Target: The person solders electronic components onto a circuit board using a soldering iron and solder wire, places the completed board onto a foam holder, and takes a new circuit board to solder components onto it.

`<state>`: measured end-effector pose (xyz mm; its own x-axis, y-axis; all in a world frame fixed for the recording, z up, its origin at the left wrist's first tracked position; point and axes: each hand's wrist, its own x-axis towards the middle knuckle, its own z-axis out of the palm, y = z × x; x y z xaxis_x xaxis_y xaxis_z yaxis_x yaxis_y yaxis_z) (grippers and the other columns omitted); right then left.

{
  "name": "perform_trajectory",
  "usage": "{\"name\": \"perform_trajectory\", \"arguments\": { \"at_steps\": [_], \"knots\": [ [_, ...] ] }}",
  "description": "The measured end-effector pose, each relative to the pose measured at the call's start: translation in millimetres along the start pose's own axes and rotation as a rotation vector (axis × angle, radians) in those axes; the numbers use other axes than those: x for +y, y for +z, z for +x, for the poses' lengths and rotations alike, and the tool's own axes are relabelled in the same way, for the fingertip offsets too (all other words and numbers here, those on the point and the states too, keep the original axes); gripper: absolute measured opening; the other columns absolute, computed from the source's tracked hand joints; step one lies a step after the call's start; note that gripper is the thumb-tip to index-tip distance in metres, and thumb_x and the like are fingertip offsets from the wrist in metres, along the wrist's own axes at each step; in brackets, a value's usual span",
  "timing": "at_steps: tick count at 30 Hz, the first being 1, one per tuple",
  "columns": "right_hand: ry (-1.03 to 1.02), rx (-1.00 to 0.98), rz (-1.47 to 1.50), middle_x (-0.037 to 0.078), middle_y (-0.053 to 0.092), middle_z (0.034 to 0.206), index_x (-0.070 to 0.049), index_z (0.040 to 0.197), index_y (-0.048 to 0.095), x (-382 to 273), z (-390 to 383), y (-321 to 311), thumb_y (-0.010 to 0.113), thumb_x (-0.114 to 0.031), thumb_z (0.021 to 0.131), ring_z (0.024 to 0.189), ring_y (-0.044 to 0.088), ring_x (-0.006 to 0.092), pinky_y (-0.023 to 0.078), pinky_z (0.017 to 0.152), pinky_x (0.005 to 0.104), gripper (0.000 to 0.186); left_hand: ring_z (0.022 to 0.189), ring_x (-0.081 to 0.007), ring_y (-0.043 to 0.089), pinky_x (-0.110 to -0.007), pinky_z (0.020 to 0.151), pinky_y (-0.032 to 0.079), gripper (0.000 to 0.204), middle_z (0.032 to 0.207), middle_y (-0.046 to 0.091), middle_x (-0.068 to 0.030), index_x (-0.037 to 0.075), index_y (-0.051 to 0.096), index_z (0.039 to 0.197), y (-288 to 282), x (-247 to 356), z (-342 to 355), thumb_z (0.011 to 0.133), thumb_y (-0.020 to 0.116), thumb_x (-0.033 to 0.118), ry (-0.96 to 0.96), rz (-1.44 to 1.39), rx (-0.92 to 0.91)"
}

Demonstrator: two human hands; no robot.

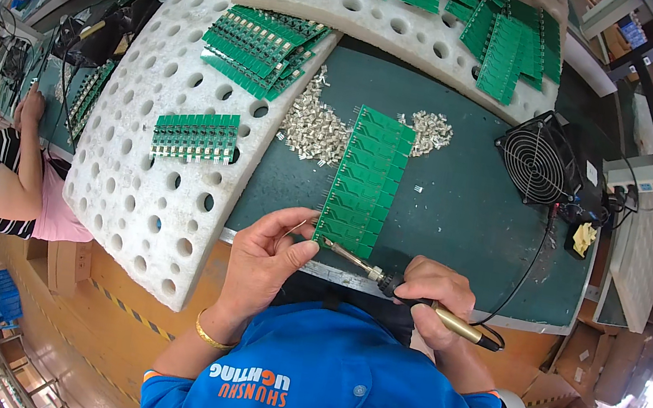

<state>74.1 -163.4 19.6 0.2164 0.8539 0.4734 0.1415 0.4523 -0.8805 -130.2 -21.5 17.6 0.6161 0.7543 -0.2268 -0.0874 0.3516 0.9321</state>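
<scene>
A long green circuit board panel (364, 178) lies on the dark green work mat in front of me, reaching away from the table's near edge. My left hand (258, 255) pinches a thin solder wire (287, 232) at the panel's near left corner. In my right hand (438, 295) is a soldering iron (460, 326), gripped by its brass-coloured handle. Its metal tip points left and meets that same corner, close to the wire's end. Whether tip and wire touch is too small to tell. Loose small white connectors (310, 124) are heaped beside and behind the panel.
A holed white foam sheet (135, 104) on the left carries a populated board (195, 135) and a board stack (261, 49). Another foam sheet (323, 2) behind holds many green panels (502, 57). At right stand a black fan (537, 161) and a yellow sponge (582, 238). A person (6, 173) works at far left.
</scene>
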Motion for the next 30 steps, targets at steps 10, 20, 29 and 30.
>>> {"name": "perform_trajectory", "arguments": {
  "at_steps": [10, 20, 29, 30],
  "knots": [
    [0.011, -0.02, -0.014, 0.012, 0.065, 0.078, 0.001, 0.098, 0.068, 0.4, 3.9, 0.2, 0.062, 0.0, 0.073, 0.064, 0.059, 0.0243, 0.047, 0.058, 0.0356, 0.025, 0.071, 0.0004, 0.05, -0.014, 0.065, 0.042, 0.042, 0.105, 0.065, -0.0036, -0.003, 0.061, 0.125, -4.4, 2.5, 0.1, 0.086, 0.075, 0.002, -0.036, 0.006, -0.032],
    [0.026, -0.038, -0.024, 0.012, 0.063, 0.076, 0.0, 0.097, 0.069, 0.1, 3.8, -1.3, 0.064, -0.001, 0.069, 0.064, 0.058, 0.0238, 0.046, 0.057, 0.0347, 0.028, 0.064, 0.0031, 0.038, -0.013, 0.056, 0.036, 0.038, 0.101, 0.063, -0.0006, -0.002, 0.063, 0.125, -1.0, 1.2, 0.3, 0.087, 0.072, -0.002, -0.012, 0.0, -0.033],
    [0.03, -0.046, -0.036, 0.012, 0.062, 0.075, 0.0, 0.096, 0.07, -0.5, 5.2, -3.4, 0.064, -0.001, 0.068, 0.062, 0.057, 0.0239, 0.045, 0.056, 0.0345, 0.028, 0.064, 0.0032, 0.037, -0.013, 0.056, 0.035, 0.038, 0.1, 0.062, 0.0002, -0.002, 0.063, 0.124, -0.9, 1.5, 1.5, 0.087, 0.072, -0.002, -0.031, 0.011, -0.034],
    [0.03, -0.046, -0.036, 0.012, 0.062, 0.075, 0.0, 0.096, 0.07, -0.9, 5.0, -3.6, 0.064, -0.001, 0.068, 0.062, 0.057, 0.0239, 0.045, 0.056, 0.0345, 0.028, 0.063, 0.0032, 0.037, -0.013, 0.055, 0.035, 0.038, 0.1, 0.062, 0.0003, -0.002, 0.063, 0.124, -1.2, 1.3, 1.8, 0.087, 0.072, -0.002, -0.023, 0.015, -0.036]
  ]
}}
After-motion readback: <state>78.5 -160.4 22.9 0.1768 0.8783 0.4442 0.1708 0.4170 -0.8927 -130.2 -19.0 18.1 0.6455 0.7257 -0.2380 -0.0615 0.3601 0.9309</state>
